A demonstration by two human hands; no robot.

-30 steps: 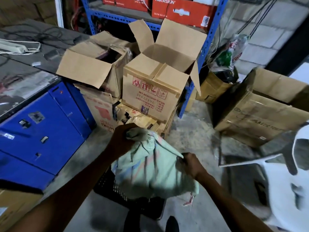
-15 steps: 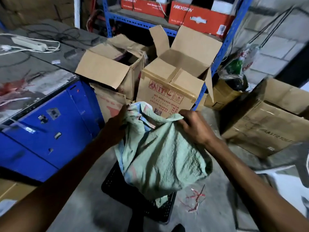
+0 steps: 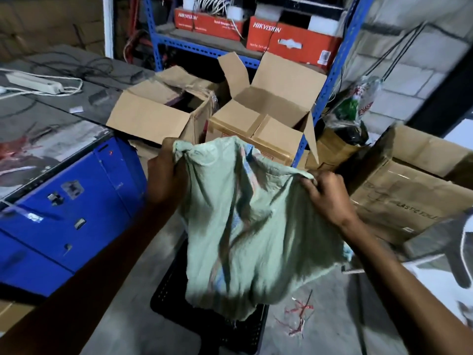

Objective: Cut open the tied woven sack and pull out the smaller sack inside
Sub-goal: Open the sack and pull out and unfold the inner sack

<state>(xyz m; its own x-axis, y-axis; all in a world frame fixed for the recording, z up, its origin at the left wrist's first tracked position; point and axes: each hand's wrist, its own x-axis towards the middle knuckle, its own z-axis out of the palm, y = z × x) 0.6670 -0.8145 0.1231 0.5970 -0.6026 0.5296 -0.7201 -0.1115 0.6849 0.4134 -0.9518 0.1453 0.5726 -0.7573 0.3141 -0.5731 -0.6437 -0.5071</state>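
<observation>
The pale green woven sack (image 3: 256, 226) is held up above the black perforated crate (image 3: 217, 326), its lower end hanging just over the crate's top. Compared with half a second ago, the mouth has been spread wider: the right hand (image 3: 325, 196) has been carried out to the right of the crate, and the left hand (image 3: 166, 180) has been lifted, so the top edge is now stretched between them. Both grips are closed on the sack; the left is bunched around a knotted corner, the right is pinched on the rim.

A strip of bluish and pinkish fabric can be seen inside the opening (possibly the smaller sack, though this cannot be confirmed). Red and white cut string (image 3: 298, 319) lies on the floor just right of the crate, which suggests the tie has already been cut.

The opening step is judged done. What appears to remain is for one hand to be freed and the inner sack drawn out.
</observation>
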